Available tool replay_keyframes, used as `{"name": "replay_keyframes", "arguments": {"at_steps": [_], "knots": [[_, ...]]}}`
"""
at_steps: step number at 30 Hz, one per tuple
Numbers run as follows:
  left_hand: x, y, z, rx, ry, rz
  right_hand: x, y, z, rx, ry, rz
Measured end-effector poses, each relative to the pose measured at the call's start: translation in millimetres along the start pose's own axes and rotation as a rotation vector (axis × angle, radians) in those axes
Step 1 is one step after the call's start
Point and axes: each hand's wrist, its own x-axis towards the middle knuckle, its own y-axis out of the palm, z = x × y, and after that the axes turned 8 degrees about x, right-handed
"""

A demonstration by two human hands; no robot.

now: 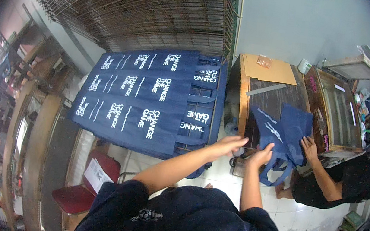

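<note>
My right hand [261, 156] is closed on the lower edge of a navy tote bag [271, 129] with white print. A loop handle hangs below the hand. Overlapping it on the right is more navy cloth [296, 123]; I cannot tell whether this is a second bag. A co-worker's hand [310, 149] touches that cloth's right edge. My left hand [230, 147] holds nothing, its fingers stretched toward my right hand. To its left, navy tote bags [150, 97] with white lettering lie side by side on a wire rack, handles toward the right.
Stacked wire racks [134, 6] rise behind the bags. A dark worktable [274, 93] carries brown card [268, 69] and a grey strip [266, 89]. Farther right stands a wooden frame [335, 107] beside the co-worker. A red chair [76, 194] with papers is at lower left.
</note>
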Motion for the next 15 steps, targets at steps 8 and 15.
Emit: {"name": "replay_keyframes", "arguments": {"at_steps": [8,15], "knots": [[52,13,-48,-0.206,0.606,-0.030,-44,-41,1,-0.152,0.293,0.690],[-31,-90,-98,-0.173,0.633,-0.149,-58,-15,44,0.467,0.879,0.789]]}}
